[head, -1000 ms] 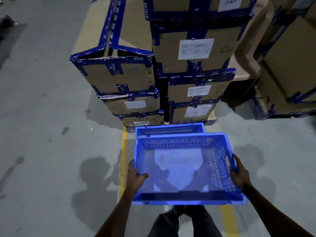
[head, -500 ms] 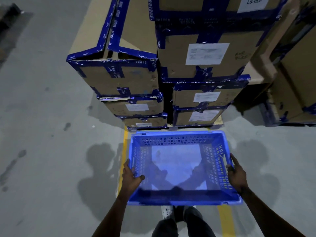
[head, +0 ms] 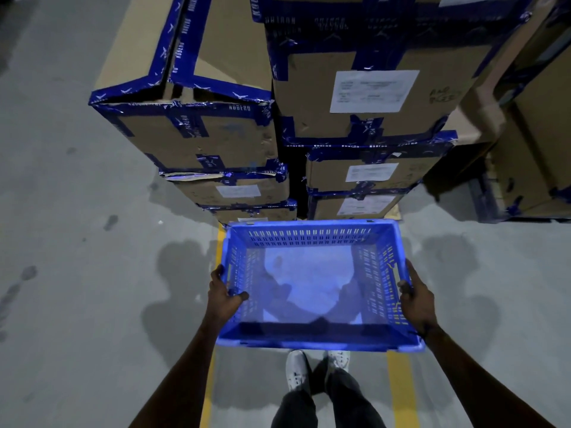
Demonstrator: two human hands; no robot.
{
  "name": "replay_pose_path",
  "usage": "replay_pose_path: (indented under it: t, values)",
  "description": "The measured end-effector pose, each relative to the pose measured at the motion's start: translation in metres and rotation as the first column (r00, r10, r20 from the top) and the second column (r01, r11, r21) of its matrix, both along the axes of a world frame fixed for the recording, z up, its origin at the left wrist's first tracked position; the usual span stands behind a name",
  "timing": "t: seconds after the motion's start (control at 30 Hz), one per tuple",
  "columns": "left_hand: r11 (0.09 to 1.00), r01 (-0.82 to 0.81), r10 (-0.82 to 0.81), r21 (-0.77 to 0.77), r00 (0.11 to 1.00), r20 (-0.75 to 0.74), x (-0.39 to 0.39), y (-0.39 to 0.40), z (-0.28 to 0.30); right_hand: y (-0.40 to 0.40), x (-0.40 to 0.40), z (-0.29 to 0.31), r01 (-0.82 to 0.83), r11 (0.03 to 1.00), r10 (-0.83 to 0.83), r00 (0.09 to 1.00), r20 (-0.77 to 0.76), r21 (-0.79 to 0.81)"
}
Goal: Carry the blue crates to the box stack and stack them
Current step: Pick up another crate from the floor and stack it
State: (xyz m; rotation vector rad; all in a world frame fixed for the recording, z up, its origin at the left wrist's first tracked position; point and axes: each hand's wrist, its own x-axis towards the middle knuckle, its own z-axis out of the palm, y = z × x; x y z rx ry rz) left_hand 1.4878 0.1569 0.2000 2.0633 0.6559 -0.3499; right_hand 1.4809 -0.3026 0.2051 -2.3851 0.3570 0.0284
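An empty blue slotted crate (head: 312,233) is held level in front of me, just short of the box stack (head: 200,140). My left hand (head: 224,293) grips its left rim, thumb hooked inside the wall. Along the right rim, my right hand (head: 415,299) is clamped on the side. The crate's far edge nearly reaches the lowest cartons. Any crate underneath it is hidden from view.
Tall cardboard cartons with blue tape (head: 367,97) fill the space ahead, with more cartons (head: 537,156) at the right. Two yellow floor lines (head: 398,390) run under me beside my white shoes (head: 296,372). Bare concrete floor (head: 77,242) spreads to the left.
I have stepped closer to the stack with the crate. A second blue crate on the floor, visible beyond it a second ago, is now covered by the one I hold.
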Motion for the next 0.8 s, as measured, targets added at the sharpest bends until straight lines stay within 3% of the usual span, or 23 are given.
replay_pose_path:
  t: [0.8]
  values:
    - [0.997,-0.075,0.075,0.010,0.996,0.037,-0.019,0.017,-0.002,0.014,-0.018,0.001,-0.006,0.987,0.010,1.000,-0.023,0.162]
